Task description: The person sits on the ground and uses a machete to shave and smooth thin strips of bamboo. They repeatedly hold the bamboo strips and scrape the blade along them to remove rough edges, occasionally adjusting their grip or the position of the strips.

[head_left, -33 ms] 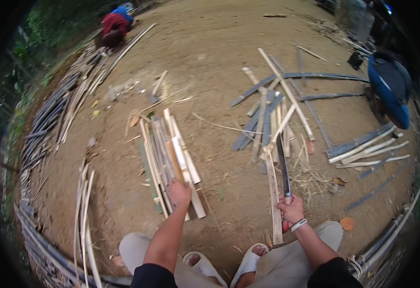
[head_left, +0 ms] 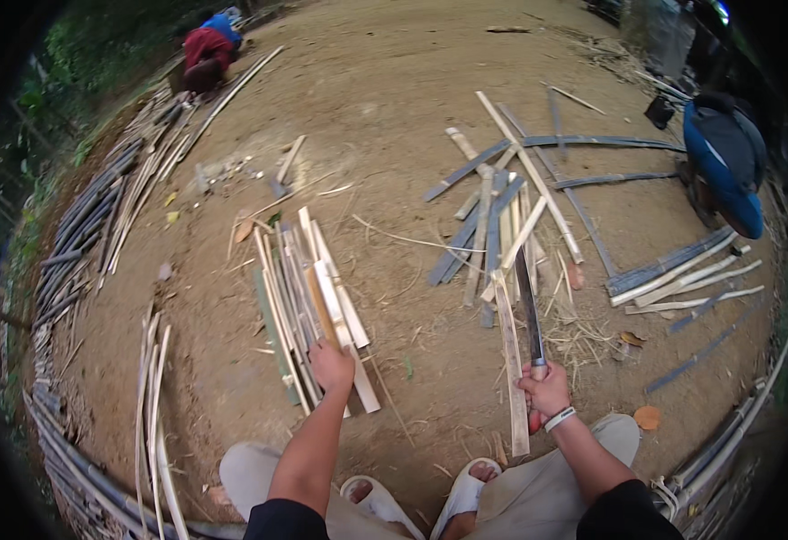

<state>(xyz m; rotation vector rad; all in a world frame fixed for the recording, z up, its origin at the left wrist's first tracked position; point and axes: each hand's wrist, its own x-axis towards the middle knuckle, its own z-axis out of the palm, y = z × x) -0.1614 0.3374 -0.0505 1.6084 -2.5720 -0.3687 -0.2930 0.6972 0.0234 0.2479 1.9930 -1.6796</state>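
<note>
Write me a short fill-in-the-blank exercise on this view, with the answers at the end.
1. The right grip holds a knife with its tip pointing ____ the sandals.
2. The left grip is on a tan strip lying to the knife's ____.
3. The wristband is on the ____ wrist.
4. The sandals are coloured ____.

Missing words: away from; left; right; white

Daylight, diffuse, apparently from overhead. Brown dirt ground moderately and evenly lit; shadows soft, faint. Pale, flat split-wood strips read brightest, nearly washed out. Dense green foliage at upper left dim, detail sunk into darkness. Small blue-white glare at upper right rim. Black vignette all round; long grey round poles at lower left bow along the fisheye edge. Distant person in dark-red and blue clothing soft, smeared.
</note>
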